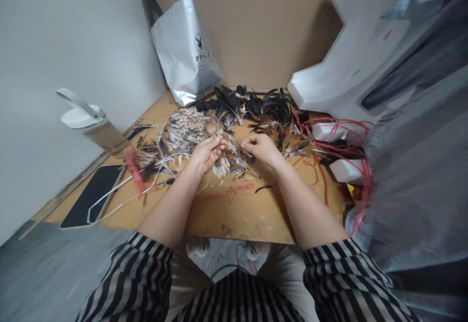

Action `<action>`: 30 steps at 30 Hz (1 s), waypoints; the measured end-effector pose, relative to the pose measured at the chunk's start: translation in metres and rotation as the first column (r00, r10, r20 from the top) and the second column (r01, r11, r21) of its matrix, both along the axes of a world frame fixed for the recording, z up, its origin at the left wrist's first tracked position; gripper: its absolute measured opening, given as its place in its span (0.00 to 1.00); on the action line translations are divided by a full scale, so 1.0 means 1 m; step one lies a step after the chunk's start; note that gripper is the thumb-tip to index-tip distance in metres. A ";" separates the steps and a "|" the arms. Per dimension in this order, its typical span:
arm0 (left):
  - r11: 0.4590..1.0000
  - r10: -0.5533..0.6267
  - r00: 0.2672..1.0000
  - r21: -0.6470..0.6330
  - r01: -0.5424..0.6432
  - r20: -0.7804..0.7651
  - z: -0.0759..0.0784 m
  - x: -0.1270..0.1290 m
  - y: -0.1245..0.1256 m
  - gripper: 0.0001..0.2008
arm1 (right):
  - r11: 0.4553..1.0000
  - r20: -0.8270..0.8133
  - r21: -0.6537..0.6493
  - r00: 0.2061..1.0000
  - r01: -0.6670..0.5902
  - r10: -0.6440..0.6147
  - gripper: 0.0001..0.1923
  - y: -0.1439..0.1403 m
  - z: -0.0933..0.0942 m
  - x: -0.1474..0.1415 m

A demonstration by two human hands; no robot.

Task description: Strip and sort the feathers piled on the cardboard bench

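Observation:
My left hand [209, 154] is over the middle of the table, thumb and forefinger pinched on a brownish feather [215, 129]; the other fingers curl loosely. To its right, my right hand [261, 147] is closed in a pinch, and whatever lies between its fingertips is too small to make out. Around and below both hands lie loose pale feathers [223, 167]. A heap of speckled whitish feathers [185, 129] spreads to the left. Long black feathers [268, 107] lie behind the hands, and brown-gold feathers [290, 139] are beyond my right hand.
A silver bag [186, 54] leans at the back. At left stand a lidded cup [98, 127] and a dark tablet [93, 195], with white cord [120, 183] across it. Red strings [327, 137] tangle around white power blocks [345, 171] at right. The wooden table [234, 219] ends near my legs.

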State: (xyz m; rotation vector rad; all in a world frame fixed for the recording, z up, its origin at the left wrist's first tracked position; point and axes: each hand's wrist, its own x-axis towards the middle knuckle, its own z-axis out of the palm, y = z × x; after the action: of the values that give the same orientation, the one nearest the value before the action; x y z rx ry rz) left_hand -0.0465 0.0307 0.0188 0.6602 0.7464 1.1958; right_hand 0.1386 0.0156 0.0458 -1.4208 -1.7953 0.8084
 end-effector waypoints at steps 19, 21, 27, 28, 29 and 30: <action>0.998 -0.055 0.994 0.024 0.058 -0.090 -0.006 0.008 -0.005 0.04 | 0.990 -0.270 -0.060 0.953 0.125 -0.136 0.10 0.007 -0.011 0.000; 0.997 -0.067 0.993 0.020 0.070 -0.099 -0.007 0.010 -0.006 0.05 | 0.984 -0.536 -0.160 0.831 0.077 -0.152 0.12 0.007 -0.012 -0.007; 0.996 -0.077 0.996 0.051 0.079 -0.049 -0.006 0.013 -0.008 0.04 | 0.940 -0.778 -0.326 0.594 -0.101 -0.205 0.15 -0.005 -0.017 -0.039; 0.996 -0.071 0.997 0.057 0.073 -0.041 -0.006 0.013 -0.009 0.04 | 0.931 -0.792 -0.342 0.572 -0.128 -0.212 0.15 -0.006 -0.018 -0.042; 0.996 -0.063 0.997 0.062 0.065 -0.037 -0.005 0.013 -0.009 0.04 | 0.921 -0.806 -0.357 0.550 -0.155 -0.220 0.15 -0.007 -0.020 -0.043; 0.996 -0.056 0.998 0.066 0.058 -0.036 -0.005 0.014 -0.010 0.04 | 0.912 -0.818 -0.370 0.528 -0.180 -0.228 0.14 -0.008 -0.020 -0.045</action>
State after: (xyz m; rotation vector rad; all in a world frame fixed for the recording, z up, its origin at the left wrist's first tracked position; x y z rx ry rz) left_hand -0.0330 0.0210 0.0141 0.7549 0.7139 1.1637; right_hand 0.0941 0.0076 0.0254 -0.9506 -0.8269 1.6079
